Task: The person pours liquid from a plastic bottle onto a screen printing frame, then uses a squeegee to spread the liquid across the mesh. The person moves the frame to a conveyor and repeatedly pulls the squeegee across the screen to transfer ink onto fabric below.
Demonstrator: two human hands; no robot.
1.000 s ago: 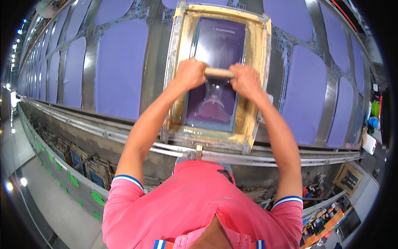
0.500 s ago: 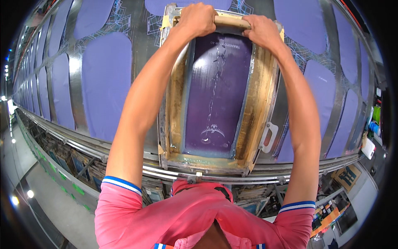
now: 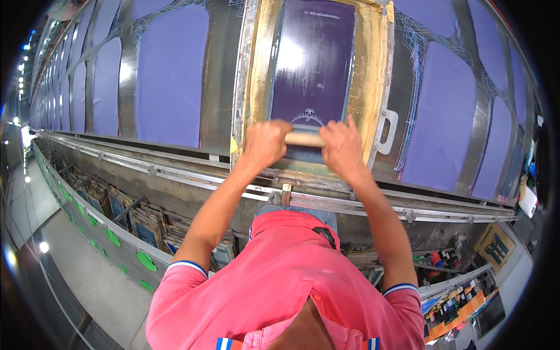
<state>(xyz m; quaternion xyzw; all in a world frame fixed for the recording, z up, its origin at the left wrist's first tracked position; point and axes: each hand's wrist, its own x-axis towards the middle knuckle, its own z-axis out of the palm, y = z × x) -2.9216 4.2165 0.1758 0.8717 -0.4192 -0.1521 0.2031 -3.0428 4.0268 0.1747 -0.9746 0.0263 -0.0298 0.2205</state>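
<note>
A squeegee (image 3: 305, 139) with a pale wooden handle lies across the near end of a screen-printing frame (image 3: 376, 64). Its left end is wrapped by my left hand (image 3: 265, 143), and my right hand (image 3: 343, 146) grips the right end. Beyond the blade, the dark purple mesh (image 3: 315, 67) looks wet and glossy, with a small pale emblem just ahead of the squeegee. The blade's lower edge is largely hidden by the handle and hands. The frame sits on the long printing table, over its near edge.
Flat purple panels (image 3: 170, 79) lie to the left, with more purple panels (image 3: 440, 116) to the right. A white handle (image 3: 385, 132) sticks out from the frame's right side. A metal rail (image 3: 350, 198) runs along the table's near edge. Stacked frames (image 3: 146, 230) stand below.
Both hands have pulled the squeegee from the frame's far end to its near end. The streaks of fluid along the mesh are mostly gone. My view has shifted too.
</note>
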